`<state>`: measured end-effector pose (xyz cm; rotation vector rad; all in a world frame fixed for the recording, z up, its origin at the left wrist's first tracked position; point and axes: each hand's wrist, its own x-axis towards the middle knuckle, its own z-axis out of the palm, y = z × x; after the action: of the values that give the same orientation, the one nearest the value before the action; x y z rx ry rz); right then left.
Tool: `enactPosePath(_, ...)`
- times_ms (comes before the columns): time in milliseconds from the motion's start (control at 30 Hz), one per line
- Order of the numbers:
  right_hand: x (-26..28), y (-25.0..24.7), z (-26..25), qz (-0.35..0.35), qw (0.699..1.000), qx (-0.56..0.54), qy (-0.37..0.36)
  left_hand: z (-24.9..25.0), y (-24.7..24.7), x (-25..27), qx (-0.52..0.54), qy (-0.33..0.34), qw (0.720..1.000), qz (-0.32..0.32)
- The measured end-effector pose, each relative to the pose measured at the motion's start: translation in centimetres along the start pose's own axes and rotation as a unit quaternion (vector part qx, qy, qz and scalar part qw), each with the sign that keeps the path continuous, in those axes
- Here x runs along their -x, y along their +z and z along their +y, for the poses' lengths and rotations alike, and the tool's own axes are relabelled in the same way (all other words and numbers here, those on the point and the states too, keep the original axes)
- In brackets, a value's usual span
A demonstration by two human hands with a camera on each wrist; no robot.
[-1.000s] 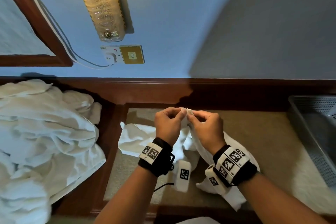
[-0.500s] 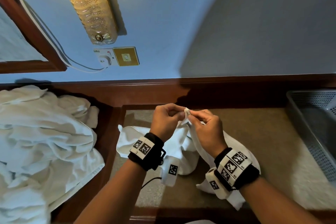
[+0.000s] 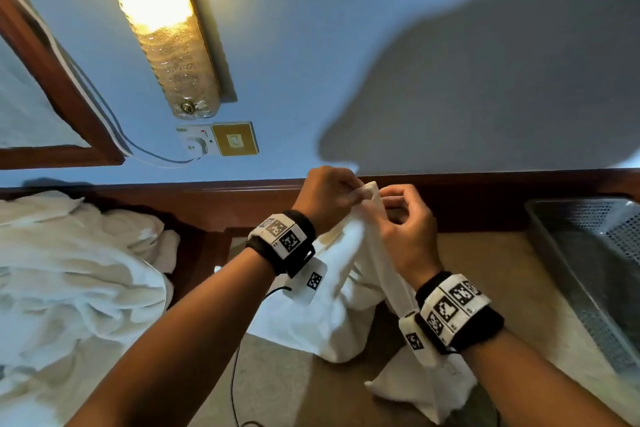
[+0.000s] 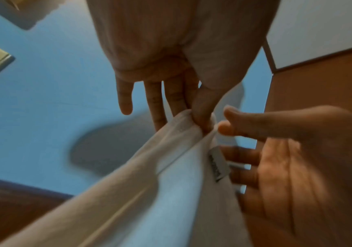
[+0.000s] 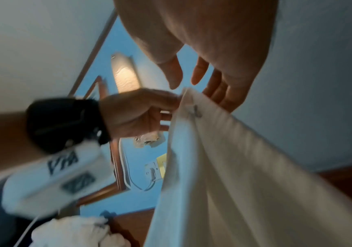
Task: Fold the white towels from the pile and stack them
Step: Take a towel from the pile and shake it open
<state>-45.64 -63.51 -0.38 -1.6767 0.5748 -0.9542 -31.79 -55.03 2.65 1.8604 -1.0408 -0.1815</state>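
left hand pinches soft, limp white towel corner.

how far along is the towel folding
Early. No stack of folded towels shows in any view. In hand: the left hand pinches a corner of one towel lifted off the table, with the right hand open beside it. Left: fold this one, then the pile.

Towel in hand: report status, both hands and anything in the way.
Left hand pinches towel corner, lifted off tabletop. Right hand open beside it, not gripping. Unfolded pile waits left. Nothing in the way.
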Motion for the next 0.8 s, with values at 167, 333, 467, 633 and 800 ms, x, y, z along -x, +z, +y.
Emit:
enactPosePath(167, -1.6, 1.2, -1.3, 0.039, 0.994, 0.081, -0.063, 5.0, -2.2, -2.8, -0.067, 0.029, 0.997, -0.013)
enactPosePath(333, -5.1, 0.9, -4.3, 0.037, 0.979, 0.177, -0.092, 9.1, -4.8, -5.0, -0.139, 0.061, 0.988, 0.003)
enactPosePath(467, -5.7, 0.0, -4.1, -0.092, 0.965, 0.244, -0.034, 10.1, -7.2, -4.9, -0.138, 0.055, 0.988, 0.054)
enactPosePath(633, -5.7, -1.5, 0.9, -0.127, 0.937, 0.313, 0.094, 8.1, -11.2, -3.8, -0.036, 0.007, 0.986, 0.165)
enactPosePath(800, -4.8, -1.3, 3.9, -0.102, 0.924, 0.346, 0.128, 4.3, -13.4, -0.5, 0.022, -0.009, 0.970, 0.243)
